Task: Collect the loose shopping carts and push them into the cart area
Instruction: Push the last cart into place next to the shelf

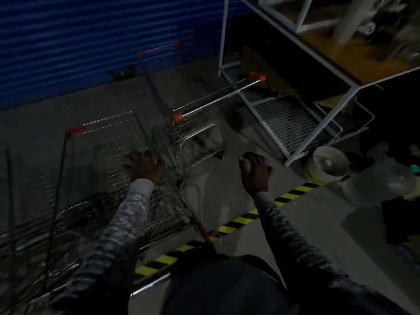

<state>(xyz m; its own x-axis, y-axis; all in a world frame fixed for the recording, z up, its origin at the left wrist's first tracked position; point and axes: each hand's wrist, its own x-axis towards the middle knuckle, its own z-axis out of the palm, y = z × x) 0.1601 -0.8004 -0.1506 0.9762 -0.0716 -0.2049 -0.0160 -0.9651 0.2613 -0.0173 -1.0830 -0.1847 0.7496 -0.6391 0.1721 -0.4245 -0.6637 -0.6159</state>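
left hand (pixel 142 165) seemingly clenched on near cart (pixel 102 155) wire rim | right hand (pixel 254 171) loose, empty, right of that cart | stiff steel, likely heavy-rolling: grip frame, not thin mesh

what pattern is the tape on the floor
Yellow and black diagonal stripes. The floor tape shows best in the head view, the only one here.

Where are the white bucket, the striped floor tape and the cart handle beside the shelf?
white bucket (pixel 322 177): head view, front wall.
striped floor tape (pixel 288 196): head view, yellow stripe.
cart handle (pixel 218 96): head view, mid-bar.
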